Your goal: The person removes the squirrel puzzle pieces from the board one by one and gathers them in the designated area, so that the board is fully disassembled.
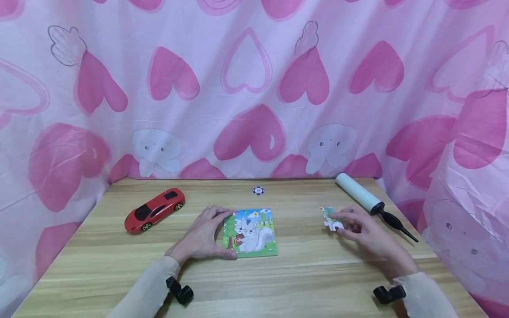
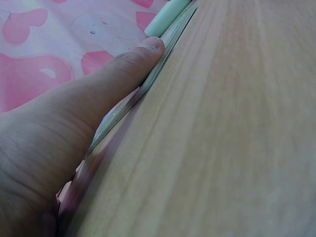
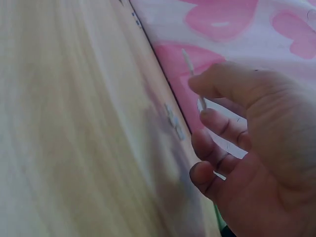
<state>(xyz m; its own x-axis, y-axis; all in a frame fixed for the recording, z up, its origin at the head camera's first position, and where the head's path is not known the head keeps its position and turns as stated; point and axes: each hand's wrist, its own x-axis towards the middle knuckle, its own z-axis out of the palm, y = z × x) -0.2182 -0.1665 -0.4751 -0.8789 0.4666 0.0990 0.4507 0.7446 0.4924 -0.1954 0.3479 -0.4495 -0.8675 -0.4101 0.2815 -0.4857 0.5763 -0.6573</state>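
Observation:
A square jigsaw puzzle (image 1: 254,236) with a squirrel picture lies flat on the wooden table. My left hand (image 1: 207,236) rests at its left side, fingers spread, the index finger by the far left corner and the straight thumb (image 2: 126,64) along the near edge. Over to the right, my right hand (image 1: 363,229) pinches a small puzzle piece between thumb and fingers. That piece (image 3: 187,60) appears edge-on in the right wrist view, held above the table. Below it on the tabletop lies another puzzle piece (image 3: 174,122), blurred in that view.
A red toy car (image 1: 155,210) stands at the left. Behind the puzzle lies a round poker chip (image 1: 258,191). At the right, a pale hand pump (image 1: 359,193) with a black nozzle lies diagonally. A pink heart-patterned curtain (image 1: 250,132) hangs behind the table (image 1: 278,287).

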